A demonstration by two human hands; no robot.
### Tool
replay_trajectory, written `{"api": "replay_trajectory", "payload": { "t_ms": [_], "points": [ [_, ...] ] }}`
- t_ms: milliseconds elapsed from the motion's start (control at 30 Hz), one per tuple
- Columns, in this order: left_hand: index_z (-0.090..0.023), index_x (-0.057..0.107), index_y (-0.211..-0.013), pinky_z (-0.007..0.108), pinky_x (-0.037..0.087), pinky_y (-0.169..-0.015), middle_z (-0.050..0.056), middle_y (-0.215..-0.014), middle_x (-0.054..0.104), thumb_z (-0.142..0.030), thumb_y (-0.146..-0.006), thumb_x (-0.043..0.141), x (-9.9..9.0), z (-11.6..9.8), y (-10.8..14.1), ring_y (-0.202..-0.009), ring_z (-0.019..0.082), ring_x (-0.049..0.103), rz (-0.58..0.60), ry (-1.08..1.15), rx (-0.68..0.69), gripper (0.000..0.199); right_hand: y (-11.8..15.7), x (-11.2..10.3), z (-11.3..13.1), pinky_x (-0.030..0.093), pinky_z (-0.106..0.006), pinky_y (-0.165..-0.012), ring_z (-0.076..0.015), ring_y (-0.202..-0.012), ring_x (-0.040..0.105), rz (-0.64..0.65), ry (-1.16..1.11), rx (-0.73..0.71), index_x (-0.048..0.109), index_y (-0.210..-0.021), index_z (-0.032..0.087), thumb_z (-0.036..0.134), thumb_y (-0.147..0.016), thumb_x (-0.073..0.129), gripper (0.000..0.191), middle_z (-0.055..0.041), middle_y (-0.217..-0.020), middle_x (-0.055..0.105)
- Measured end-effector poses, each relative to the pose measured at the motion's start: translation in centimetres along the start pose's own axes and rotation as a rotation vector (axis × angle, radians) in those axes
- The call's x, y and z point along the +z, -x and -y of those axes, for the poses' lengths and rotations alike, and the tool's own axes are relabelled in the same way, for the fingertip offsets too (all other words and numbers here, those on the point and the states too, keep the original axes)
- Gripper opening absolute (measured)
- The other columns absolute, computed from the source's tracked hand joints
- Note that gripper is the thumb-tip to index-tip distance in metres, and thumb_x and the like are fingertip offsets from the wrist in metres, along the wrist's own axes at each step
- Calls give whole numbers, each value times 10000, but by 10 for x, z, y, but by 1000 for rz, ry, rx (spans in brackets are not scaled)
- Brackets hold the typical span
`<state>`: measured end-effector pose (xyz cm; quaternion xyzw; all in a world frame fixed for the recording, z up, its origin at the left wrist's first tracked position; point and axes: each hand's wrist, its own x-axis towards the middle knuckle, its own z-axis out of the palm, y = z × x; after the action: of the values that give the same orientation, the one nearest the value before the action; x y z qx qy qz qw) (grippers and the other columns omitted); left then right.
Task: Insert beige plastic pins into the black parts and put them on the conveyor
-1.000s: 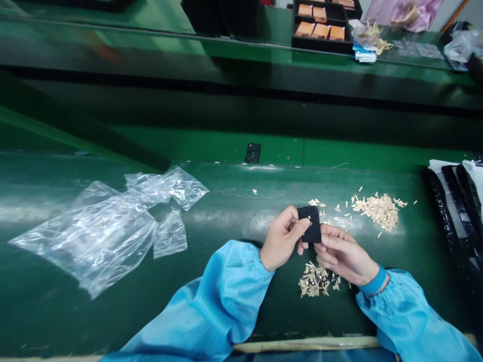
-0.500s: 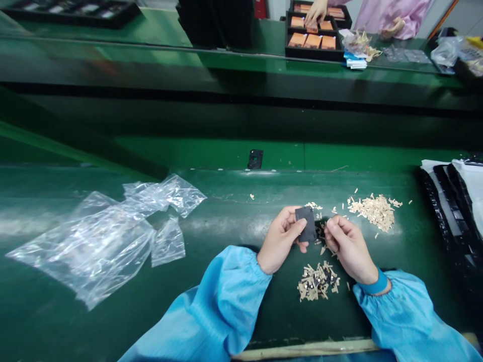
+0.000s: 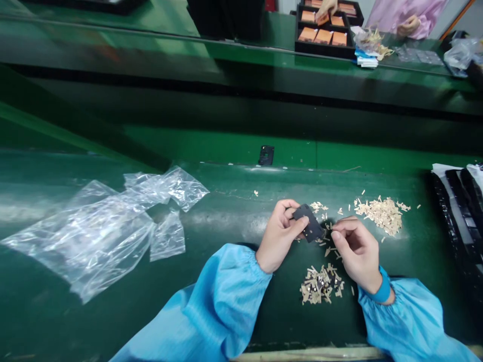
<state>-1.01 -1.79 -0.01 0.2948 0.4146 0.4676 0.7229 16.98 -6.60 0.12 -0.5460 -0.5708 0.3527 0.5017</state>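
Note:
My left hand (image 3: 279, 230) is closed around a thin dark rectangular plate (image 3: 311, 227), thumb on top; a few tiny bright spots show on its face. The plate is tilted, its lower right corner pointing towards my right hand (image 3: 356, 249). That hand's thumb and index finger are pinched together just right of the plate; whatever they hold is too small to make out. Below the hands lies a pile of beige strips mixed with small dark pieces (image 3: 320, 284). Loose beige bits (image 3: 319, 206) are scattered beyond and between the hands.
A larger pile of beige strips (image 3: 385, 216) lies at the right. Clear plastic bags (image 3: 101, 229) spread over the left side. A black plate (image 3: 266, 155) rests by the back ledge. Dark packs (image 3: 455, 201) stand far right. Across the bench, a person's hand (image 3: 327, 9) reaches into a black tray (image 3: 324, 49).
My left hand has turned the dark plate from nearly upright to a slant. My right hand stays pinched beside it, its wrist slightly turned. The whole view has shifted a little.

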Motion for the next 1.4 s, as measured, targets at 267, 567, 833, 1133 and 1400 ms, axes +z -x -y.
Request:
{"api": "replay_trajectory", "payload": {
  "t_ms": [267,567,833,1133,1400],
  "points": [
    [-230,668,-1211,198,537,-551,8,-911,653,-292,-828,755,-2,1,1,-656,98,580,-35,-131,81,397,0,-1,-1,448,-280,-581,-141,-665,557,24,24,-45,652,-982,224,144,-913,679,109,-6,-826,586],
    [-188,606,-1117,186,574,-499,-9,-866,610,-266,-824,748,-2,0,0,-639,95,610,10,-100,47,335,-2,1,-1,443,-284,-577,-131,-665,546,-6,76,-68,658,-1003,230,131,-903,697,146,-5,-864,587],
    [-181,610,-1112,184,586,-496,-8,-865,604,-269,-822,749,-1,0,2,-649,96,614,12,-132,30,333,-5,1,5,447,-279,-578,-134,-659,553,-13,138,-108,657,-933,226,140,-904,698,100,-2,-834,612],
    [-175,610,-1101,169,573,-481,-6,-849,612,-281,-813,765,0,1,2,-646,98,618,7,-118,34,344,-8,1,10,438,-268,-543,-136,-615,537,39,227,-166,632,-861,217,135,-927,660,108,1,-774,612],
    [-180,623,-1109,166,556,-466,-17,-835,618,-303,-807,777,-2,5,1,-615,88,613,-9,-125,32,361,-7,-1,8,472,-273,-584,-146,-662,579,102,258,-223,634,-924,217,113,-943,628,106,-18,-836,634]
  ]
}}
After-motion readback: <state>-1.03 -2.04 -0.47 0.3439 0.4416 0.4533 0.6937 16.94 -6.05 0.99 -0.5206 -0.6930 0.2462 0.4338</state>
